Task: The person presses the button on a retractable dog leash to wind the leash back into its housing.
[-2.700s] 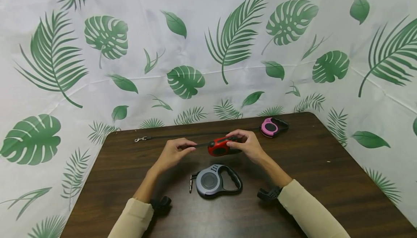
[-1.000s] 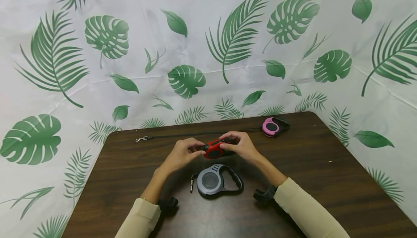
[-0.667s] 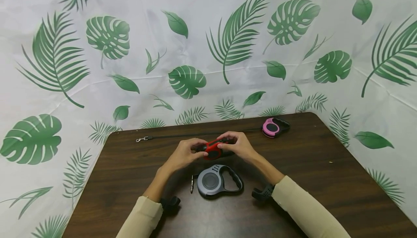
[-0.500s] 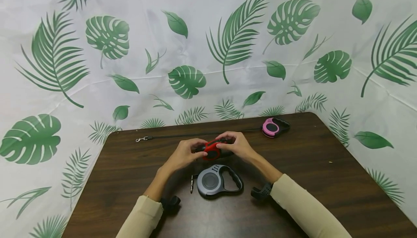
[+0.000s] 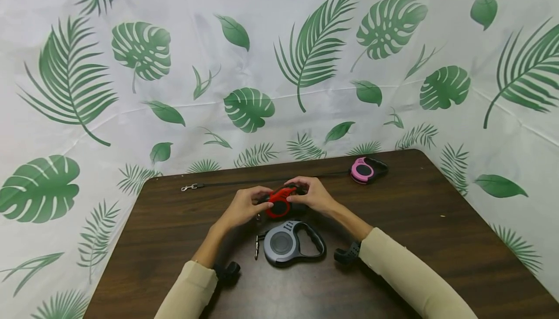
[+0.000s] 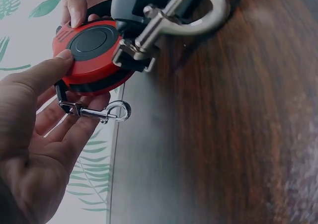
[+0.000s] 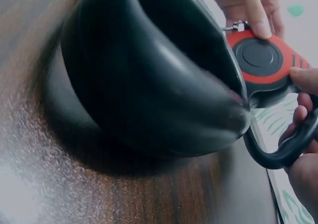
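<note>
Both hands hold a red-and-black retractable dog leash (image 5: 278,208) just above the table, beyond the grey one. My left hand (image 5: 242,207) grips the front of its casing, thumb on the face. In the left wrist view, its metal clip (image 6: 112,112) hangs by the casing below the left thumb. My right hand (image 5: 316,196) grips the handle end, and the right wrist view shows fingers through the black handle loop (image 7: 278,157). Nearer me lies a grey retractable leash (image 5: 281,243), its clip (image 5: 256,247) at the left. Its black handle (image 7: 149,75) looms large in the right wrist view.
A pink retractable leash (image 5: 363,170) lies at the back right of the dark wooden table (image 5: 436,260). Its black strap (image 5: 244,182) runs left along the back to a metal clip (image 5: 189,188). A leaf-print cloth (image 5: 262,66) hangs behind the table.
Earlier the left hand pinched the red leash's strap, pulled out from the casing. The strap has since gone in, the left hand grips the casing, and the leash has moved left and turned its face up.
</note>
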A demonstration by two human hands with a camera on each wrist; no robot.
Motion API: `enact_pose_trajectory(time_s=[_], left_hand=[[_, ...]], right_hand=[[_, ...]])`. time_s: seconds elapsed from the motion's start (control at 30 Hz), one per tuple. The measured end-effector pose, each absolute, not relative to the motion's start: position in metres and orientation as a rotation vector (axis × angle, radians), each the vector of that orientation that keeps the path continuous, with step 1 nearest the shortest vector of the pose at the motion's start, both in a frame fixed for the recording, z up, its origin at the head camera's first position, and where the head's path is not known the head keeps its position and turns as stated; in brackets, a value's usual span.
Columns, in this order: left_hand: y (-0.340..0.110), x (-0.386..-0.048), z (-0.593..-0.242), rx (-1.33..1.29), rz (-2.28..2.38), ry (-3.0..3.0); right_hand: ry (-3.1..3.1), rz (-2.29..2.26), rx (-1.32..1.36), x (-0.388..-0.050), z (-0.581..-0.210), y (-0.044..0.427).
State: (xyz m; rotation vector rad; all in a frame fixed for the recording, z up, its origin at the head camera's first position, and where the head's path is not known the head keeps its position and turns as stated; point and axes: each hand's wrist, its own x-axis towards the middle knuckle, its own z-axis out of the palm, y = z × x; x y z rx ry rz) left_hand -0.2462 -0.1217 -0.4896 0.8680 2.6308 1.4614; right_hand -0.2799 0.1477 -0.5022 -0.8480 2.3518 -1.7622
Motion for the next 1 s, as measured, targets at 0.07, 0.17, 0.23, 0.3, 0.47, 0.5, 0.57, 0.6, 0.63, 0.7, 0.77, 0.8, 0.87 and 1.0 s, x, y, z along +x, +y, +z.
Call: enact_pose_trajectory(time_s=[0.07,0.17,0.23,0.3,0.47,0.5,0.57,0.6,0.63,0.7,0.77,0.8,0.87,1.0], left_hand=[[-0.123,-0.247,-0.49,0.849,1.454,2.631],[-0.124,-0.248,-0.491,0.829,1.44,2.633],[-0.125,-0.249,-0.491,0.811,1.429,2.641],[-0.125,-0.25,-0.492,0.792,1.423,2.652],[-0.126,-0.253,-0.495,0.738,1.419,2.676],[-0.126,-0.254,-0.496,0.732,1.417,2.676],[-0.126,-0.254,-0.497,0.704,1.407,2.667],[-0.126,-0.254,-0.497,0.689,1.396,2.662],[-0.126,-0.254,-0.498,0.678,1.384,2.652],[-0.127,-0.254,-0.5,0.675,1.362,2.636],[-0.127,-0.254,-0.501,0.683,1.345,2.623],[-0.127,-0.254,-0.501,0.693,1.338,2.618],[-0.128,-0.254,-0.502,0.723,1.327,2.615],[-0.129,-0.252,-0.502,0.73,1.294,2.61]], right_hand=[[2.369,-1.747,-0.847,-0.281,-0.504,0.147],[2.403,-1.721,-0.844,-0.284,-0.507,0.146],[2.433,-1.696,-0.845,-0.286,-0.509,0.146],[2.474,-1.654,-0.852,-0.287,-0.51,0.145],[2.586,-1.525,-0.84,-0.289,-0.512,0.143],[2.6,-1.506,-0.83,-0.289,-0.512,0.143],[2.63,-1.469,-0.806,-0.29,-0.513,0.142],[2.642,-1.451,-0.791,-0.291,-0.513,0.142],[2.651,-1.437,-0.781,-0.291,-0.514,0.142],[2.663,-1.416,-0.759,-0.291,-0.515,0.142],[2.677,-1.388,-0.738,-0.291,-0.517,0.141],[2.682,-1.378,-0.729,-0.291,-0.518,0.141],[2.691,-1.364,-0.711,-0.291,-0.519,0.141],[2.705,-1.345,-0.692,-0.292,-0.521,0.141]])
